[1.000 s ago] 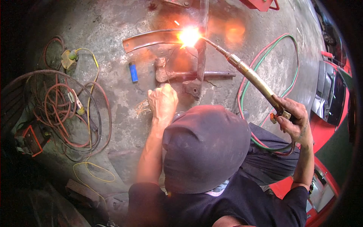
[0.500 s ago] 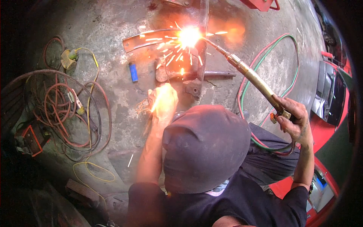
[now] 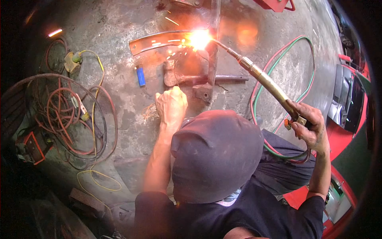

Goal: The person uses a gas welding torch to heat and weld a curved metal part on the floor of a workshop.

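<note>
My right hand (image 3: 308, 123) is wrapped round the handle of a brass gas torch (image 3: 264, 77), its tip pointing up and left. A dazzling glow at the tip hides the joint between a curved metal strip (image 3: 147, 43) and a long flat metal bar (image 3: 214, 59). My left hand (image 3: 172, 104) is closed in a pinch on a thin welding wire (image 3: 176, 77), which rises toward the glow; its far end is lost in the glare. Just beyond that hand lies a hammer (image 3: 170, 75), its handle running right under the bar. My bent knee (image 3: 217, 155) is between my arms.
A blue lighter (image 3: 140, 76) lies left of the hammer. Red and green hoses (image 3: 252, 95) loop on the right. Tangled cables (image 3: 59, 111) with a clamp (image 3: 81, 107) cover the left floor. A red metal object (image 3: 274, 4) stands at the top.
The sparks have thinned from a wide spray to a few, with one bright streak far left. Glare over my left hand has faded. Both hands and the torch stay nearly in place.
</note>
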Demonstrator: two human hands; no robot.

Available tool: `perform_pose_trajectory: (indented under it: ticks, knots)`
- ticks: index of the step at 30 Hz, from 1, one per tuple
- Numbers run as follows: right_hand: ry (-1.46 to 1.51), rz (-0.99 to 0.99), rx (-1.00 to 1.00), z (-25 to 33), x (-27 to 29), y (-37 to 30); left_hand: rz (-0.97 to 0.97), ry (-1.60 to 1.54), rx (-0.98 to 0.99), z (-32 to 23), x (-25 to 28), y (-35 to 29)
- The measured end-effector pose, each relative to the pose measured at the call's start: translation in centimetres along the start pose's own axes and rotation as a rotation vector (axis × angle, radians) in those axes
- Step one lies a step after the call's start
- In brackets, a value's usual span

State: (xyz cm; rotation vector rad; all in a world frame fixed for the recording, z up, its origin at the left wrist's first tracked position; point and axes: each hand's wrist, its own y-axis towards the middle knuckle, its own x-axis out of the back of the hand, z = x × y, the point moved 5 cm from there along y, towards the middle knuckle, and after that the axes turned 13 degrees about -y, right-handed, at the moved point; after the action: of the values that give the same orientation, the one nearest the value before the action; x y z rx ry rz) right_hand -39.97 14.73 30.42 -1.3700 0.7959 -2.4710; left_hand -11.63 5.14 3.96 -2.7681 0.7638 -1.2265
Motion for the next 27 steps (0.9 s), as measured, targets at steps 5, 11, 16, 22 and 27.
perform_pose_trajectory:
  ticks: [5, 11, 16, 22, 27]
  knots:
    - [0.014, 0.010, -0.019, -0.14, 0.10, -0.07, -0.011, -0.007, -0.008, 0.00, 0.02, -0.08]
    - [-0.001, -0.014, 0.012, 0.19, 0.05, 0.07, 0.006, -0.006, 0.005, -0.11, -0.02, -0.05]
    - [-0.005, 0.006, -0.019, 0.15, -0.03, 0.13, 0.010, -0.010, 0.010, -0.22, 0.10, 0.04]
    - [-0.001, -0.004, -0.014, 0.02, -0.03, 0.02, 0.008, -0.016, 0.011, -0.08, -0.09, 0.02]
    - [0.002, 0.001, -0.011, -0.24, 0.02, -0.16, 0.011, -0.016, 0.006, -0.34, -0.18, 0.18]
